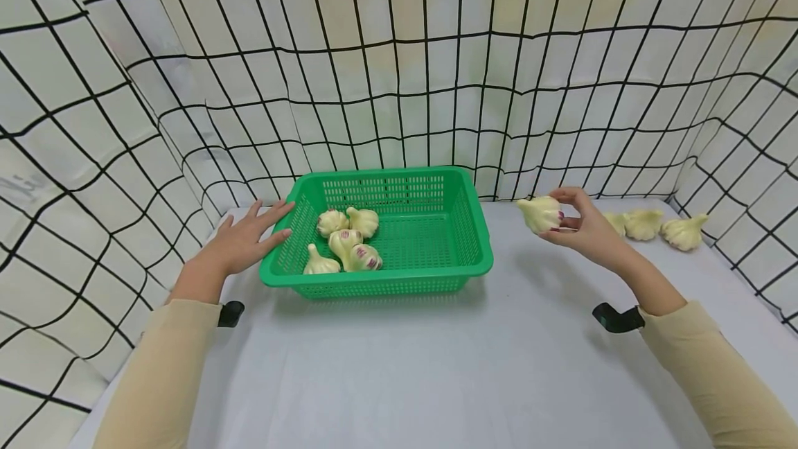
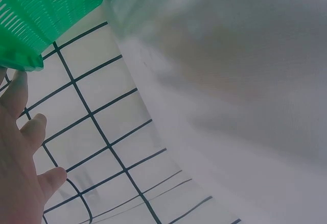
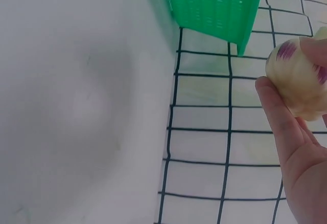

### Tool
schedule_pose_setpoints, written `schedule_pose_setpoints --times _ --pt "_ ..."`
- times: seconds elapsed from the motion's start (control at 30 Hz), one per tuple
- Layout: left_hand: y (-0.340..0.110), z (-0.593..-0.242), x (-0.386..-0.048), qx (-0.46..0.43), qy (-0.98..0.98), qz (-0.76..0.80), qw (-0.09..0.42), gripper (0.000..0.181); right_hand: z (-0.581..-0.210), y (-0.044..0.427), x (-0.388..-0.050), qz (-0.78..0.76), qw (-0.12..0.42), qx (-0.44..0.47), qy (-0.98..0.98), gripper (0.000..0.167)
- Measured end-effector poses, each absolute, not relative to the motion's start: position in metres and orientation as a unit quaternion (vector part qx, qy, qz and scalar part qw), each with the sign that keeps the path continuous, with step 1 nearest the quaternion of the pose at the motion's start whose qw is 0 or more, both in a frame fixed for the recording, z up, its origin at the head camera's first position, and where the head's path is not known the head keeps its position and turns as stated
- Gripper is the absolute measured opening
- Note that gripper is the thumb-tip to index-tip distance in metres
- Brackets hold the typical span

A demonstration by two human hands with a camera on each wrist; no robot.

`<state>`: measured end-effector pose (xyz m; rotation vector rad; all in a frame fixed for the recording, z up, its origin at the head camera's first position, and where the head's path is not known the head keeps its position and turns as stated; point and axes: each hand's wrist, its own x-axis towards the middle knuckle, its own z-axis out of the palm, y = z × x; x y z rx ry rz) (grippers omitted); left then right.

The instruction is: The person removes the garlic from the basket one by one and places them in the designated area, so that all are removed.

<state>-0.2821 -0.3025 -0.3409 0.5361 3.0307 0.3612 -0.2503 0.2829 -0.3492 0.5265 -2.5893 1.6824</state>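
Observation:
My right hand holds a garlic bulb between thumb and fingers, above the table right of the basket. In the right wrist view the same garlic bulb shows purple streaks. My left hand, fingers spread and fairly straight, touches the left rim of the green basket. The left wrist view shows fingertips at the basket's edge. Several garlic bulbs lie in the basket's left half.
Several more garlic bulbs lie on the white table at the far right, partly behind my right hand. A black wire grid over white sheeting stands behind and on both sides.

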Motion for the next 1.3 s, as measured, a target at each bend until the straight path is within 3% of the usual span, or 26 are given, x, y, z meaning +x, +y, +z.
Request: schedule_pose_setpoints --times 0.5,1.3 --pt "-0.304 -0.344 -0.283 0.171 0.978 0.115 0.017 0.071 -0.365 0.324 -0.239 0.496 -0.022 0.139 -0.857 0.079" --pt "-0.302 -0.341 -0.28 0.172 0.978 0.118 0.019 0.07 -0.382 0.389 -0.226 0.489 0.033 0.108 -0.865 0.059"
